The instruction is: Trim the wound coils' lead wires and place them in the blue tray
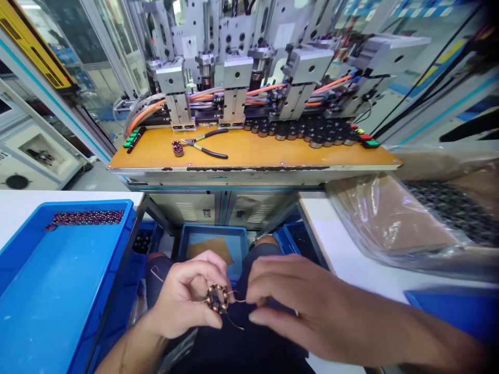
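My left hand [191, 296] is closed around a small ring-shaped motor stator [217, 298] with copper windings, held up above my lap. Thin copper wire ends stick out from the ring on several sides; one loose end hangs below it. At the right of the ring, my right hand [296, 301] has its thumb and fingers bent together at a thin copper wire [238, 301] that runs out from the stator. On the orange bench ahead, a pair of cutting pliers [206, 145] with black and yellow handles lies beside small wound stators [178, 149].
A blue tray [54, 291] at left holds rows of wound stators [89, 217]. Many dark cylindrical parts [296, 130] stand on the orange bench [249, 156] under the machine's metal fixtures [237, 72]. To the right, a plastic-lined box [382, 208] contains dark parts. A blue bin [214, 234] sits below.
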Available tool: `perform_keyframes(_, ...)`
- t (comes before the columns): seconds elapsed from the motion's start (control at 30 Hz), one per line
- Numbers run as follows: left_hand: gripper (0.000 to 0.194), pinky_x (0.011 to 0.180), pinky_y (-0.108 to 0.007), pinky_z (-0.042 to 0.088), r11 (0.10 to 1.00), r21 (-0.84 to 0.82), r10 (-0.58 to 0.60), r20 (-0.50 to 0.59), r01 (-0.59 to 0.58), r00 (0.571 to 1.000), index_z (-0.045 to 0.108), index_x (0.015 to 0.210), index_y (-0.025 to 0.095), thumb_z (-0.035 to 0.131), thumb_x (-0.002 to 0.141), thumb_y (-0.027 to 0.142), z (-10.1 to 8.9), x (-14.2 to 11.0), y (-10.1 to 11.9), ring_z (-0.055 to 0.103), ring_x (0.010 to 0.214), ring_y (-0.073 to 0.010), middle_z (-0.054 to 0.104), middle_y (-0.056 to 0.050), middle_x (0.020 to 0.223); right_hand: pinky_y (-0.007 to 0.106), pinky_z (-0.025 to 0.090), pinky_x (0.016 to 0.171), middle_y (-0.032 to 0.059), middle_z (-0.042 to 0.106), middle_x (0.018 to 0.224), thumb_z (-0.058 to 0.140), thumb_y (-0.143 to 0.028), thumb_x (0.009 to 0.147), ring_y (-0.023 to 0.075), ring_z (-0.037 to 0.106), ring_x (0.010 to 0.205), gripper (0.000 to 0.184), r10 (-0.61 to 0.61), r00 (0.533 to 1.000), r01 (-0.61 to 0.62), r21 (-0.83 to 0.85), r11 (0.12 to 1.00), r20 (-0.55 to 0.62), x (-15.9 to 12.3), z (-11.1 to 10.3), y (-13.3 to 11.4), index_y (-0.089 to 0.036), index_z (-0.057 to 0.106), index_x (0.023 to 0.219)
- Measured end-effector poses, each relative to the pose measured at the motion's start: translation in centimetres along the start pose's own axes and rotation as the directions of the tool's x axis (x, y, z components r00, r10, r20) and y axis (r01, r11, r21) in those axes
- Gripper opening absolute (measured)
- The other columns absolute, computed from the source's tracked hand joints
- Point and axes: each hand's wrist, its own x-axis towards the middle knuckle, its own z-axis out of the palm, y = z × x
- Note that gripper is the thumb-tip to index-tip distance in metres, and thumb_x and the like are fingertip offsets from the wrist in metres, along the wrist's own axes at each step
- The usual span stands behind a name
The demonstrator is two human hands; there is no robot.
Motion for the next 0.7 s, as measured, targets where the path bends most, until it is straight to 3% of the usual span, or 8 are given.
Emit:
perform_keyframes(0.1,0.034,0.064,-0.022,0.046,0.998,-0.059,-0.032,0.031,0.034,0.999,0.075,0.091,0.018,0.090,0.061,0.027,0.0,0.0,-0.1,0.061,0.070,-0.0113,0.058,-0.003,0.089,0.032,0.052,0.083,0.0066,0.069,0.091,0.058,-0.011,0.093,0.0157,0.062,0.087,0.012,-0.244,0.954,0.187,-0.290,0.939,-0.175,-0.1,-0.1,0.9,-0.011,0.061,0.105)
perform_keyframes(0.23,0.035,0.066,-0.021,0.043,0.987,-0.115,-0.109,0.050,0.114,0.993,0.075,0.093,0.018,0.089,0.062,0.028,0.1,0.0,-0.2,0.057,0.072,-0.0101,0.056,-0.003,0.093,0.033,0.054,0.073,0.0110,0.070,0.093,0.060,-0.009,0.091,0.0180,0.062,0.086,0.015,-0.432,0.882,0.382,-0.252,0.889,-0.187,0.9,0.4,1.8,-0.006,0.061,0.106)
perform_keyframes(0.6,0.033,0.063,-0.019,0.038,0.983,-0.127,-0.132,0.038,0.136,0.991,0.076,0.088,0.017,0.090,0.061,0.029,0.6,0.2,-0.4,0.050,0.071,-0.0085,0.054,-0.002,0.088,0.030,0.047,0.060,0.0074,0.070,0.079,0.059,-0.012,0.092,0.0153,0.058,0.070,0.006,-0.439,0.866,0.406,-0.175,0.897,-0.240,1.4,1.6,2.5,-0.009,0.064,0.095)
perform_keyframes(0.7,0.033,0.062,-0.019,0.039,0.990,-0.090,-0.109,0.027,0.111,0.994,0.076,0.088,0.017,0.090,0.061,0.029,0.4,0.3,-0.5,0.050,0.071,-0.0085,0.054,-0.002,0.089,0.028,0.049,0.061,0.0062,0.071,0.079,0.060,-0.011,0.091,0.0139,0.059,0.070,0.005,-0.412,0.851,0.382,-0.155,0.911,-0.326,1.1,2.3,2.5,-0.011,0.065,0.092)
